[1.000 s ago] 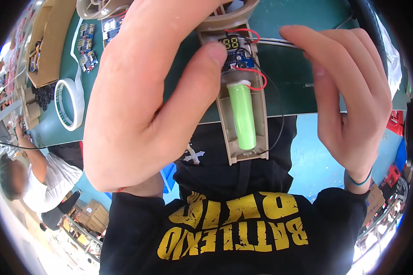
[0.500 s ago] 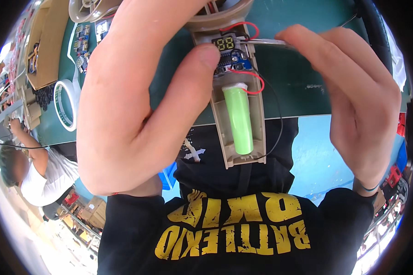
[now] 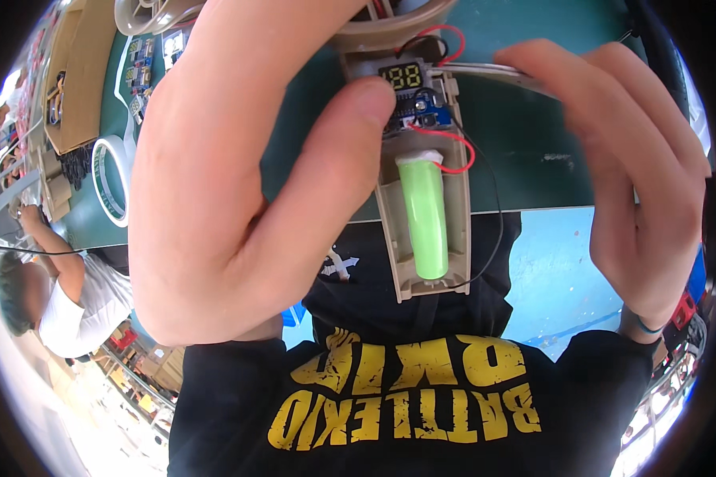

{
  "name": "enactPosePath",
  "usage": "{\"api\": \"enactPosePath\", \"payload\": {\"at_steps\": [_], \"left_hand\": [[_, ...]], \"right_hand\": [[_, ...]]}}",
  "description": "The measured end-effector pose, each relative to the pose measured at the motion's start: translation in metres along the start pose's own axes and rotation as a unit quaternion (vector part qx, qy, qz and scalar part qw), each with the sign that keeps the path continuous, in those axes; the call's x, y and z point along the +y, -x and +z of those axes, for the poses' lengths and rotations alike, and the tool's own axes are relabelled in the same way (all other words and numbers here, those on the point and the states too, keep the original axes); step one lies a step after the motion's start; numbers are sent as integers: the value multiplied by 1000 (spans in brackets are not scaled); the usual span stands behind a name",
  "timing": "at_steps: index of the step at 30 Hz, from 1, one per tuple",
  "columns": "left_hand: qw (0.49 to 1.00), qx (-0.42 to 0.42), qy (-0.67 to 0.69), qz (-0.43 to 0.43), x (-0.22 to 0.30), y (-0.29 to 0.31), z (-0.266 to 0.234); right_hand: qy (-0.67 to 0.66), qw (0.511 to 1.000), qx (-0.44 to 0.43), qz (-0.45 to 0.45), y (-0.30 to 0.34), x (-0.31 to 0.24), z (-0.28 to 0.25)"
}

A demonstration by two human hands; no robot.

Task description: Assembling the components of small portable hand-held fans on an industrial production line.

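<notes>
My left hand (image 3: 239, 191) grips a beige plastic fan housing (image 3: 458, 207), its thumb pressing the edge of a small circuit board (image 3: 433, 119) inside the open handle. On that board sits a two-digit display (image 3: 406, 76). A light green cylindrical battery (image 3: 424, 219) lies in the lower handle, with red and black wires running from it. My right hand (image 3: 644, 151) pinches thin metal tweezers (image 3: 485, 70), whose tips reach the board's right edge beside the display. The fingers of my left hand behind the housing are hidden.
A roll of white tape (image 3: 111, 181) stands on the green table (image 3: 533, 175) at left, near several small circuit boards (image 3: 138, 76). Behind them are a cardboard box (image 3: 83, 79) and another beige round part (image 3: 155, 17). A person in a white shirt (image 3: 95, 306) works at far left.
The housing, with my left thumb on it, has shifted slightly right and down. My right hand has moved a little right with the tweezers, their tips still at the board's edge.
</notes>
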State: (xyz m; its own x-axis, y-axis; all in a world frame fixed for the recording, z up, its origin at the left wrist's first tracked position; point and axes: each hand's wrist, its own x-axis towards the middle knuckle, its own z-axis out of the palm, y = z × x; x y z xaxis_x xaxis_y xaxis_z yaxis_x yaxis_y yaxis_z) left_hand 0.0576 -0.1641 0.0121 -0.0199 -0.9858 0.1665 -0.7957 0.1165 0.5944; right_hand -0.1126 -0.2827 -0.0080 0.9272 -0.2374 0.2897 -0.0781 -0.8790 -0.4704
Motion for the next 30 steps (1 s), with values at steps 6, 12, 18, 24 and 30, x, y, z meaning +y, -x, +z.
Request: {"api": "enactPosePath", "payload": {"at_steps": [6, 12, 18, 24, 30], "left_hand": [[1000, 7, -5, -3, 3, 5, -9], [1000, 9, -7, -8, 1, 3, -7], [1000, 9, 2, -7, 3, 1, -4], [1000, 11, 3, -19, -1, 1, -9], [999, 31, -14, -15, -6, 3, -12]], "right_hand": [[4, 1000, -22, 10, -1, 2, -8], [22, 1000, -14, 6, 3, 1, -2], [66, 997, -22, -14, 5, -2, -5], [60, 998, 9, 10, 5, -9, 4], [10, 1000, -10, 8, 1, -2, 7]]}}
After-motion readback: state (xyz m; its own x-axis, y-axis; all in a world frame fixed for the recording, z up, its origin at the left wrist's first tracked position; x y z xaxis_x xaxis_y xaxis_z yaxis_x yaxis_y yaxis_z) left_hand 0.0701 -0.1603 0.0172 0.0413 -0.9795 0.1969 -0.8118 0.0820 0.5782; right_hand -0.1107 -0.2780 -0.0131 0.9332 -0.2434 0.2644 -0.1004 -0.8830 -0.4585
